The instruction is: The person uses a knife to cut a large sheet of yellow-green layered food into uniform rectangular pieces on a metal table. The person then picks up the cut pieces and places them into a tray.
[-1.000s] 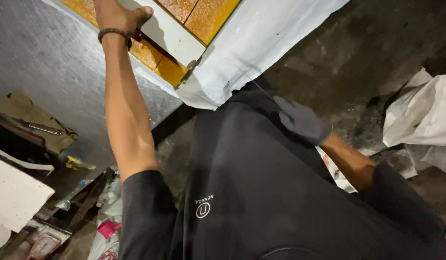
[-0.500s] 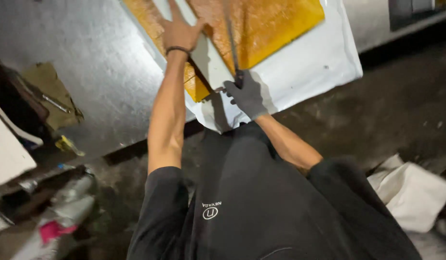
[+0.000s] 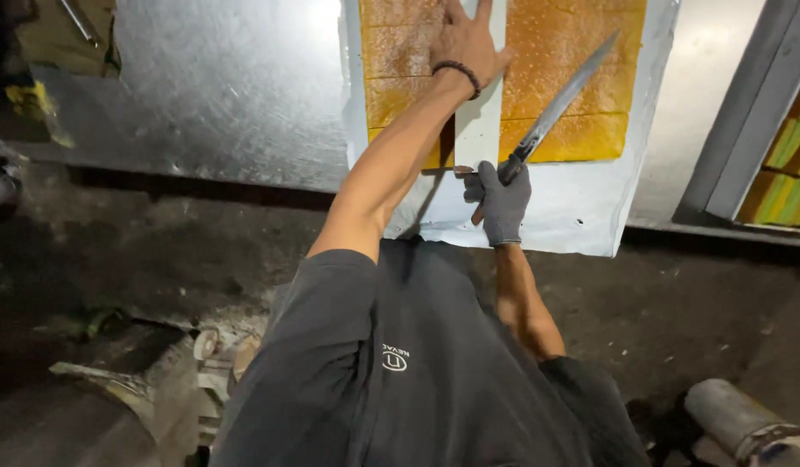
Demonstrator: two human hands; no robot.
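Left hand (image 3: 465, 39) flat, grip released, pressing white strip (image 3: 479, 121) on orange slab (image 3: 573, 78); gloved right hand (image 3: 502, 197) grip clenched on knife (image 3: 560, 104), steel tabletop (image 3: 227, 86).

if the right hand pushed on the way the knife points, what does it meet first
Most likely the orange slab: the right hand holds a knife whose blade already lies over it, beside the white strip. Whether the blade touches is unclear.

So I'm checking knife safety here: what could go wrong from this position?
The bare left hand presses the white strip close to the knife; a slip could cut it. The right hand wears a glove, the left none. The orange slab might shift on the white sheet.
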